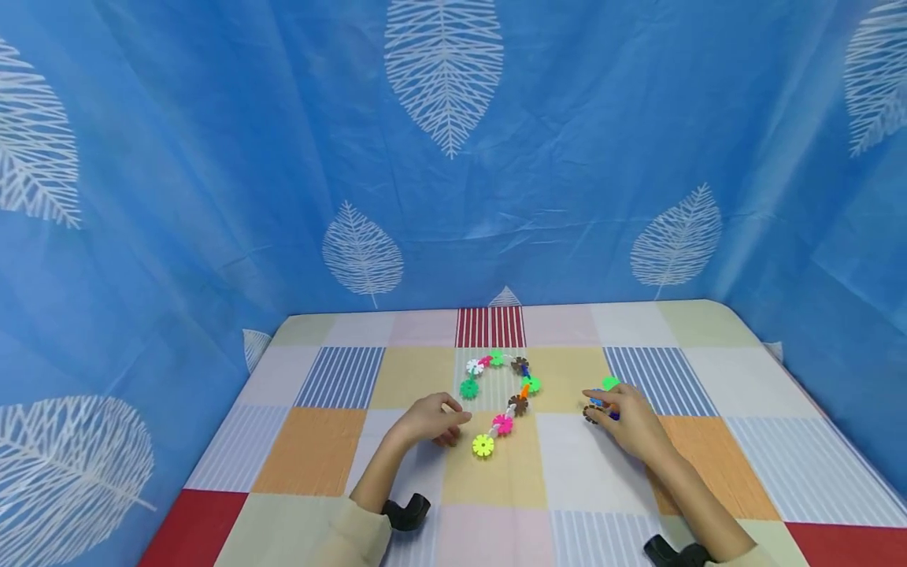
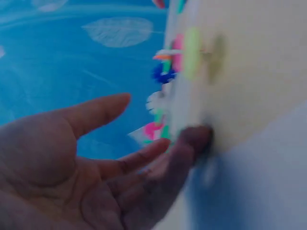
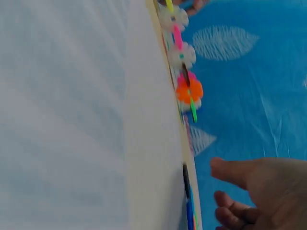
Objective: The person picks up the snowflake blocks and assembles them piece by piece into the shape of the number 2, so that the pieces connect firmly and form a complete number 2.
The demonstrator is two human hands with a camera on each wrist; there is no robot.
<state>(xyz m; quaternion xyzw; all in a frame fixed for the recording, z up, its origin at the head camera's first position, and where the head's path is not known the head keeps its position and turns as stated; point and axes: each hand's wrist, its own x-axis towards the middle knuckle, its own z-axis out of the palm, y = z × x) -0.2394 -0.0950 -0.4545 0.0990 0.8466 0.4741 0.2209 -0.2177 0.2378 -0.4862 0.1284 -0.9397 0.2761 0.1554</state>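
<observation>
A chain of colourful interlocking flower discs bends like a hook across the table's middle, from a dark green disc [image 1: 469,389] round past a brown disc [image 1: 518,405] to a yellow disc [image 1: 483,446]. Left of that yellow end, my left hand [image 1: 427,419] hovers low with its fingers loosely bent and nothing in them. My right hand [image 1: 633,421] reaches over a small group of loose discs, among them a brown disc [image 1: 590,413] and a bright green disc [image 1: 611,383], and partly hides them. In the right wrist view its thumb and fingers are apart, beside a dark disc [image 3: 186,179].
A patchwork-patterned cloth [image 1: 312,453] covers the table. Blue curtain [image 1: 553,157] with white leaf prints hangs behind it and at both sides. Black straps sit on both wrists, the left strap [image 1: 407,513] showing near the sleeve.
</observation>
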